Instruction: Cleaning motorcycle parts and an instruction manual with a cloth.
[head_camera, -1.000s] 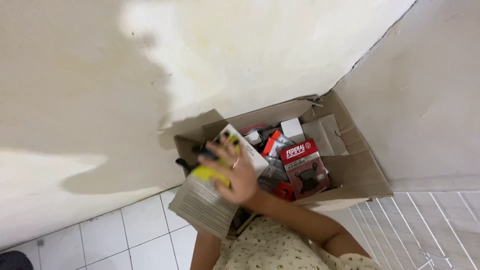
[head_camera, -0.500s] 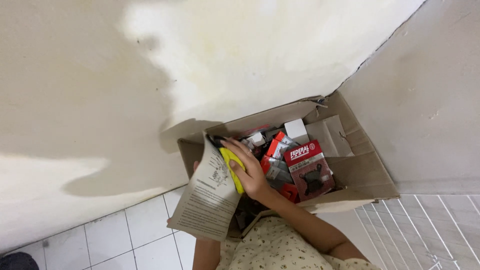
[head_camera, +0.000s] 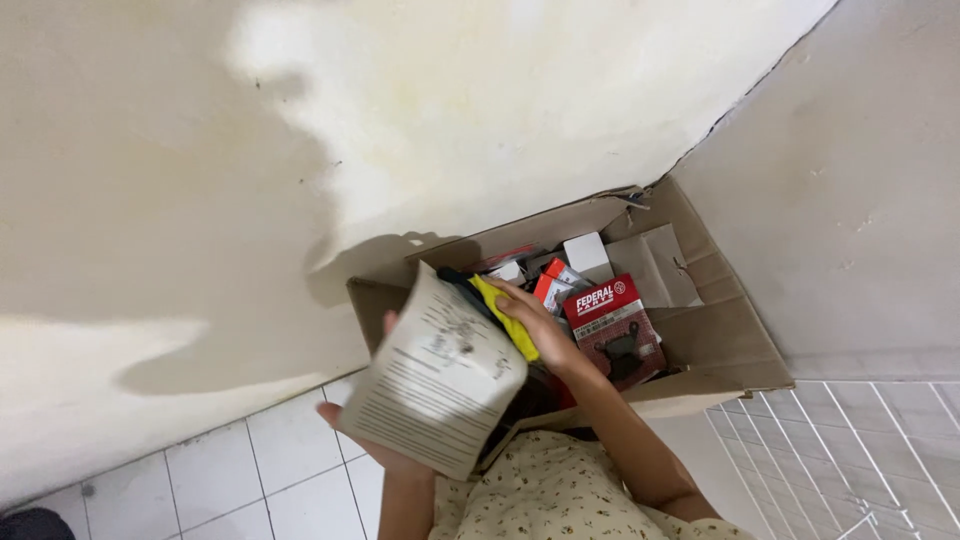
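Against the wall corner, I am crouching over an open cardboard box (head_camera: 720, 340) on the tiled floor (head_camera: 210, 480). My left hand (head_camera: 375, 440) is holding a printed package (head_camera: 435, 385), flat and pale, covered in small grey print; the hand sits mostly behind and under it, fingers curled around its lower edge, thumb tip showing at the upper left edge. The package is hanging tilted over the box's near left corner, not resting on anything. My right hand (head_camera: 540, 325) is reaching into the box, fingers closed around a yellow-handled tool (head_camera: 505, 315), dark at its far end; I cannot tell exactly what kind.

Handling, as a judgement: the package is looking light and thin, fairly stiff like card, slightly bowing, so a pinch along one edge with support underneath should be enough; smooth surface, could slide if tipped further. The tool is looking rigid and slim, best gripped mid-handle on the yellow part.

Inside the box: a red blister pack (head_camera: 615, 330) with dark parts under clear plastic, lying just right of my right hand, a small white carton (head_camera: 587, 255) behind it, an orange-red small pack (head_camera: 552, 285) between them, brown paper (head_camera: 650, 265) along the right wall.
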